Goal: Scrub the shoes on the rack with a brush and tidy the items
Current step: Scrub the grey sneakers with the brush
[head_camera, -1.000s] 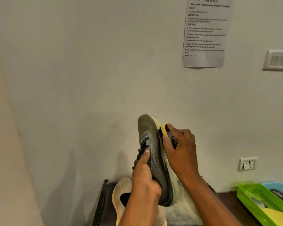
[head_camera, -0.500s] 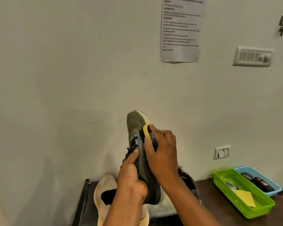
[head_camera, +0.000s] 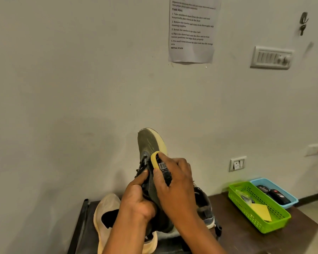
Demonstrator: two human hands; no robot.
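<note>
Scrubbing is in hand: the left hand (head_camera: 138, 200) grips the grey shoe (head_camera: 151, 143) toe-up, the right hand (head_camera: 174, 182) clamps the brush (head_camera: 159, 163) on its side; next, probably stroke toward the toe.

Your left hand (head_camera: 138, 202) holds the grey-green laced sneaker (head_camera: 148, 143) toe-up, centre; your right hand (head_camera: 174, 182) presses the yellow-backed brush (head_camera: 157, 160) against its right side. Below you, a cream slip-on shoe (head_camera: 104, 209) lies left on the dark metal rack (head_camera: 84, 213). Far right, the green perforated plastic basket (head_camera: 246, 204) sits nearer than the blue plastic tray (head_camera: 290, 197) touching it.

Olive-grey shoe (head_camera: 147, 142), yellow-edged brush (head_camera: 155, 160), green basket (head_camera: 246, 204), blue tray (head_camera: 283, 187).
</note>
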